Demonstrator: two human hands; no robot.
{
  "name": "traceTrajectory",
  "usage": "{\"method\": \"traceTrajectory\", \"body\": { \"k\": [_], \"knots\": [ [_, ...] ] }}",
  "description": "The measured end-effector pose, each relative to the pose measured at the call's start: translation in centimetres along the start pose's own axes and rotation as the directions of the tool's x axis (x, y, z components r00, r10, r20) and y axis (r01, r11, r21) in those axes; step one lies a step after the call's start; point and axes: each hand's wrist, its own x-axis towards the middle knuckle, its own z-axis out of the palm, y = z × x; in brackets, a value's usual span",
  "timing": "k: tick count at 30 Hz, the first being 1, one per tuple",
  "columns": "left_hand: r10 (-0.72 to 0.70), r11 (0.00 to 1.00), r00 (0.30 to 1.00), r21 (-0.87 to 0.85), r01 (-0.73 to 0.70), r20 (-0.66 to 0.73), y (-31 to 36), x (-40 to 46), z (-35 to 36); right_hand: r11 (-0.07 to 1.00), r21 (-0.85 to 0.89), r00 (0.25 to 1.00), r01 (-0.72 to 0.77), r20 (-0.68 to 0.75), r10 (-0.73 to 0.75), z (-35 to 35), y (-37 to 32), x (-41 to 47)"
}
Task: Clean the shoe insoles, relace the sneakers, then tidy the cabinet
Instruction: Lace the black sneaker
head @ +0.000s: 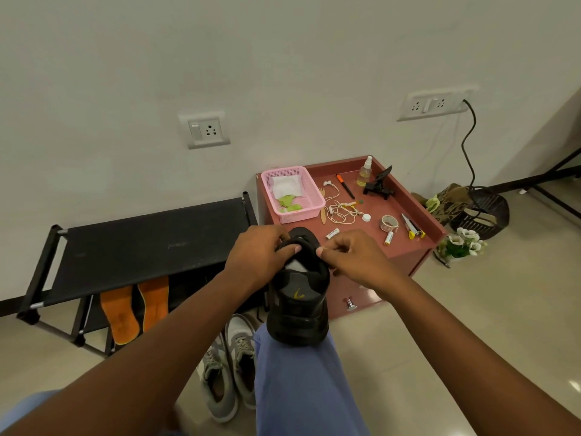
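Writing: I can read none; the white battery (332, 234) and the yellow-ended battery (389, 238) on the cabinet carry print too small for me to make out.
Logo: I see a small yellow mark on the heel of the black sneaker (298, 292), centre of the frame; I cannot name the brand.
Black sneaker: it stands heel toward me on my blue-trousered knee (301, 382), just below centre, in front of the cabinet's drawer.
Left hand (258, 250): I have it curled over the left edge of the sneaker's collar, thumb across the opening, gripping it.
Right hand (347, 250): fingers bent, pinching the right edge of the collar, directly opposite the left hand.
Inside the shoe: a pale patch shows between my two thumbs; I cannot tell what it is.
Orange insoles (135, 309): two stand side by side against the black shoe rack (147, 243), lower left, well apart from my hands.
Grey sneakers (228, 366): a pair on the floor, bottom centre, just left of my knee.
Cabinet (393, 262): reddish, right of centre; its top holds a pink basket (309, 196), tangled white earphones (341, 210), a spray bottle (364, 173), a tape roll (389, 222) and pens.
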Motion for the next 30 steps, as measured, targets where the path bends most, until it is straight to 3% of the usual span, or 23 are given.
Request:
{"method": "traceTrajectory", "body": {
  "k": [3,5,9,15,22,30],
  "knots": [
    [-0.032,0.998,0.999,-0.049,0.033,0.029,-0.2,0.1,0.0,0.997,0.058,0.999,-0.048,0.008,0.048,-0.5,-0.4,0.1],
    [-0.051,0.982,0.995,-0.175,0.065,0.085,-0.6,0.2,-0.1,0.992,0.101,0.997,-0.081,0.022,0.079,-0.7,-0.6,0.2],
    [-0.045,0.908,0.985,-0.405,0.109,0.166,-1.2,-0.1,-0.8,0.968,0.197,0.988,-0.152,0.061,0.143,-1.2,-0.7,0.3],
    [-0.165,0.783,0.971,-0.576,0.234,0.171,-1.6,-0.6,-1.6,0.961,0.230,0.988,-0.154,0.063,0.143,-0.7,-0.6,0.2],
    [-0.256,0.807,0.955,-0.510,0.297,0.150,-3.3,-0.7,-1.8,0.970,0.169,0.983,-0.175,-0.020,0.181,-1.5,0.0,0.1],
    [-0.248,0.845,0.961,-0.457,0.278,0.125,-3.7,-0.8,-2.0,0.975,0.138,0.984,-0.172,-0.025,0.177,-2.0,0.2,-0.2]
  ]
}}
